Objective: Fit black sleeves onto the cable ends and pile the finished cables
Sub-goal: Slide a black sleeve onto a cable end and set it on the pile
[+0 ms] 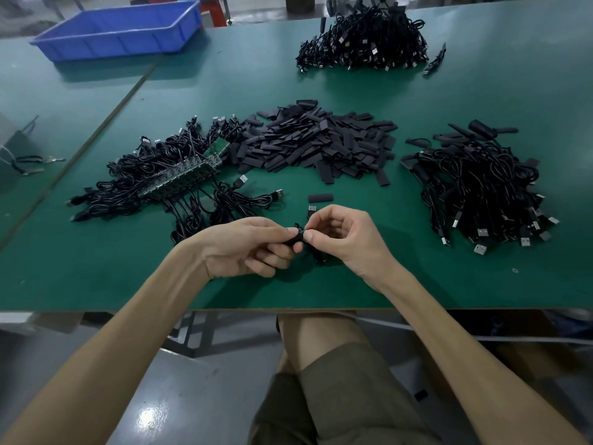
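Note:
My left hand [253, 244] and my right hand [341, 236] meet above the near middle of the green table [449, 284]. Together they pinch a black sleeve [295, 241] on a cable end, and the cable [321, 258] loops down under my right hand. Its USB plug [312, 211] pokes out just beyond my right fingers. One loose sleeve [320, 198] lies right behind the hands. A big heap of black sleeves [317, 142] fills the table's middle. Cables with green circuit boards [167, 175] lie heaped at the left. A pile of sleeved cables [481, 194] sits at the right.
Another cable pile [365, 43] lies at the far side, with a stray cable [435, 61] beside it. A blue plastic bin [122, 30] stands at the far left. A seam [106, 114] divides the table tops. The table's front edge runs just under my forearms.

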Tool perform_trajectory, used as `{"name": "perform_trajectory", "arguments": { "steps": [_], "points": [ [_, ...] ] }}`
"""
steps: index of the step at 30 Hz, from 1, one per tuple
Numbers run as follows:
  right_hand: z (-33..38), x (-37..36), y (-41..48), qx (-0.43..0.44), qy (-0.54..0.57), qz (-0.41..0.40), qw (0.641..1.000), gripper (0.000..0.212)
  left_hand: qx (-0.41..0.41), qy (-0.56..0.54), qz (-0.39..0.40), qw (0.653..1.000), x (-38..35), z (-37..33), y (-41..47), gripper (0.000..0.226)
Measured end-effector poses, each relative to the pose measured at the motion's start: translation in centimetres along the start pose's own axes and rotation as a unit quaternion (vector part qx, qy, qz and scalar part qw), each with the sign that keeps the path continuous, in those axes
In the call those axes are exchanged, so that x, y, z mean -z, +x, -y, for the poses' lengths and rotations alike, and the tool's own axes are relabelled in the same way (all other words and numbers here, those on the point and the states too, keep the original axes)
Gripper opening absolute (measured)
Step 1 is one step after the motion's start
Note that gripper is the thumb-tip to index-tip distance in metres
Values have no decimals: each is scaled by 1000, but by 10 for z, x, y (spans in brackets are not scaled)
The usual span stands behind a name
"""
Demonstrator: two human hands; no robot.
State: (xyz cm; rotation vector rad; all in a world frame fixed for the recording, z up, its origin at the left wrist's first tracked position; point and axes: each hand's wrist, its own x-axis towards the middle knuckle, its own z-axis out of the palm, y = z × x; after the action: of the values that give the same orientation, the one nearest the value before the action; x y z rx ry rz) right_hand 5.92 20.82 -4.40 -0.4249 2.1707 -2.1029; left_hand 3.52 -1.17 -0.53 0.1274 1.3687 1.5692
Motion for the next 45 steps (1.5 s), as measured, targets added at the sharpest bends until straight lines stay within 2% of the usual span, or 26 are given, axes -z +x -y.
{"name": "perform_trajectory", "arguments": {
  "steps": [10, 16, 28, 34, 38, 40, 45],
  "points": [
    [5, 2, -1, -13, 56, -6, 998, 10, -11, -5, 8, 1000, 2, 0, -1, 25],
    [8, 1, -2, -4, 92, -2, 996, 20, -33, -23, -10, 999, 1, 1, -3, 25],
    [8, 1, -1, 4, 90, 22, 996, 19, -70, -5, -46, 996, -8, 5, -2, 27],
    [6, 1, -3, 0, 105, -1, 994, 18, -83, 1, -42, 996, -10, 1, -3, 30],
    [3, 2, -1, -7, 110, -49, 993, 17, -101, -20, -1, 995, -2, -1, -10, 48],
    [3, 3, -1, -10, 117, -56, 991, 17, -125, -3, 15, 992, 1, -1, -13, 50],
    [3, 1, -1, -16, 116, -73, 990, 14, -169, -1, -51, 984, 0, 3, -10, 40]
  ]
}}
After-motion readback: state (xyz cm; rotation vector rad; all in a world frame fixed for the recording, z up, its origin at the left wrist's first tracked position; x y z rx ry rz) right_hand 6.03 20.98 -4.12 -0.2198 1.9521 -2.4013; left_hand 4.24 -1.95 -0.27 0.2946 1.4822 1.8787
